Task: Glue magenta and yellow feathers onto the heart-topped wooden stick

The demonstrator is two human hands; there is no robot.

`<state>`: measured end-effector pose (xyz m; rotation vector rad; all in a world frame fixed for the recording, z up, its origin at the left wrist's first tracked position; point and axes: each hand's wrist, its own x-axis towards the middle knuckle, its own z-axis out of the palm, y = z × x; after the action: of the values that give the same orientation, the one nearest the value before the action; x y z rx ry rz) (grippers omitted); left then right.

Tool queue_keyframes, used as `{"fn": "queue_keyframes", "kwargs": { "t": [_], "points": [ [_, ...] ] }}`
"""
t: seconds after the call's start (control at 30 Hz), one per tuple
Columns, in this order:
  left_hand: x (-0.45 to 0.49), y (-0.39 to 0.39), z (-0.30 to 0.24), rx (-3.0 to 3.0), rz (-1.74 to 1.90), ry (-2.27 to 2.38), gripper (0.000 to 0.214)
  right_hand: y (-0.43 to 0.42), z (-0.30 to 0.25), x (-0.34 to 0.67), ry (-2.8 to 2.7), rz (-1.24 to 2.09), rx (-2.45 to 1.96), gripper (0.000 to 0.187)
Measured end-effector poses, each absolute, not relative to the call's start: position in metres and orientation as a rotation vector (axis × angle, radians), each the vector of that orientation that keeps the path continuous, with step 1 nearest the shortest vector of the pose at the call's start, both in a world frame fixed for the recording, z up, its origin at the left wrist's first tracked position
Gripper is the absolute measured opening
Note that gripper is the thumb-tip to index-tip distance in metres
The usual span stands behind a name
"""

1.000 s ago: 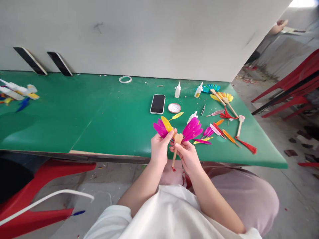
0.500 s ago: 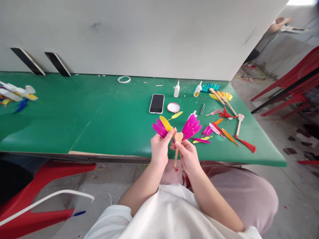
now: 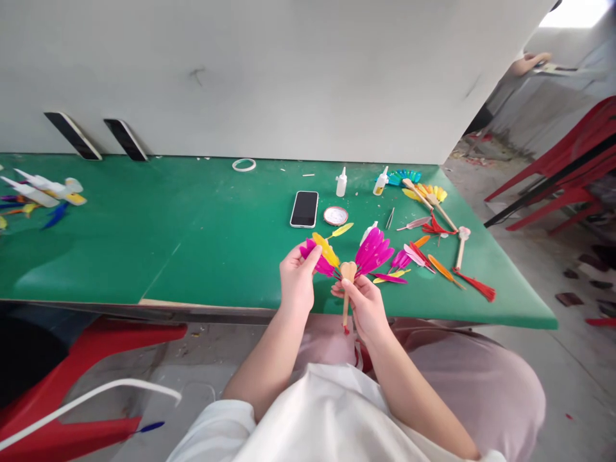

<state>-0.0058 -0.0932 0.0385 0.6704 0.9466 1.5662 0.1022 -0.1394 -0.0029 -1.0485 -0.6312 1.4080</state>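
Above the table's front edge, my right hand (image 3: 366,301) is closed on the wooden handle of a feather fan (image 3: 348,271), just below its heart-shaped top. Magenta feathers (image 3: 375,251) spread from the fan's right side. On its left are more magenta feathers and a yellow feather (image 3: 326,249). My left hand (image 3: 297,277) pinches these left-hand feathers between thumb and fingers near their outer ends. A short red cord shows at the handle's lower end. Just behind the fan lies a loose yellow feather (image 3: 342,230).
On the green table (image 3: 216,244) are a phone (image 3: 305,209), a round lid (image 3: 335,215), two glue bottles (image 3: 341,183), tweezers (image 3: 389,219) and a tape ring (image 3: 244,165). Loose feathers and tasselled fans (image 3: 443,212) lie right; white tools and feathers (image 3: 52,190) left. A red chair (image 3: 96,359) stands below.
My left hand has slid outward along the left feathers, from near the heart-shaped top towards their tips. My right hand keeps its hold on the handle. The view has shifted slightly.
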Motion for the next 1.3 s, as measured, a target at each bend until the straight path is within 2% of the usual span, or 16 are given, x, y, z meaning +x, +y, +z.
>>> {"fn": "queue_keyframes", "kwargs": {
  "t": [0.2, 0.33, 0.43, 0.5, 0.6, 0.77, 0.93, 1.07, 1.2, 1.3],
  "points": [
    [-0.01, -0.088, 0.048, 0.698, 1.554, 0.938, 0.036, -0.141, 0.003, 0.102, -0.645, 1.388, -1.035, 0.023],
    [-0.013, -0.098, 0.049, 0.815, 1.718, 1.008, 0.038, -0.14, 0.006, 0.104, -0.643, 1.291, -1.078, 0.026],
    [-0.006, -0.125, 0.038, 0.965, 1.754, 1.123, 0.033, -0.139, 0.007, 0.106, -0.667, 1.112, -1.192, 0.026],
    [0.003, -0.146, 0.027, 1.099, 1.567, 1.119, 0.03, -0.141, 0.006, 0.106, -0.779, 0.924, -1.305, 0.023],
    [0.016, -0.167, 0.014, 1.087, 1.373, 1.058, 0.038, -0.146, 0.005, 0.101, -1.126, 0.57, -1.404, 0.016],
    [0.017, -0.162, 0.008, 0.843, 1.344, 1.053, 0.04, -0.155, 0.005, 0.086, -1.599, 0.24, -1.386, 0.039],
    [0.009, -0.141, 0.003, 0.649, 1.335, 1.015, 0.032, -0.158, 0.006, 0.082, -1.852, 0.174, -1.385, 0.049],
    [0.002, -0.125, -0.002, 0.595, 1.342, 1.047, 0.027, -0.157, 0.002, 0.115, -1.858, 0.273, -1.266, 0.041],
    [-0.004, -0.111, -0.004, 0.621, 1.318, 1.152, 0.029, -0.15, -0.014, 0.181, -1.559, 0.097, -1.612, 0.026],
    [-0.005, -0.106, -0.005, 0.695, 1.3, 1.183, 0.031, -0.145, -0.028, 0.218, -1.494, -0.039, -1.86, 0.029]
  ]
}}
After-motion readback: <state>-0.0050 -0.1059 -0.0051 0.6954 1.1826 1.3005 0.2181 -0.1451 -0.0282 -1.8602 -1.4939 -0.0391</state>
